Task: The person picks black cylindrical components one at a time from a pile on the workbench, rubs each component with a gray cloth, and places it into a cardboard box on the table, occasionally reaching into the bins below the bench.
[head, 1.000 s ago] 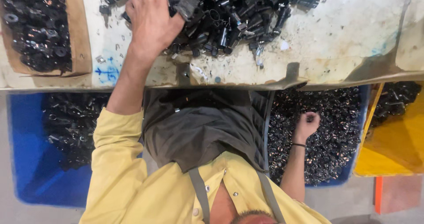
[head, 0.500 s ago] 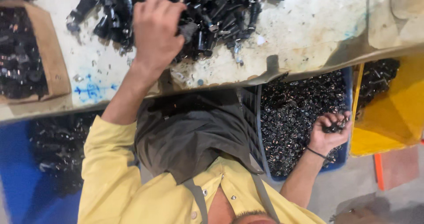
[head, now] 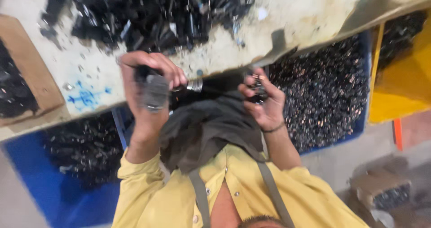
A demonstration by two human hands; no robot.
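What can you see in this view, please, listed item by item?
worktable: one, whitish, across the top
black parts pile: many, black, on the worktable
cardboard tray: one, brown, left, holding dark parts
blue bins: two, under the worktable, both holding small dark parts
yellow bin: one, right edge
grey cylindrical part: one, metal tip, in the left hand
small dark parts: a few, in the right hand
apron: one, dark grey, over a yellow shirt
left hand: raised, gripping
right hand: cupped, dark wristband
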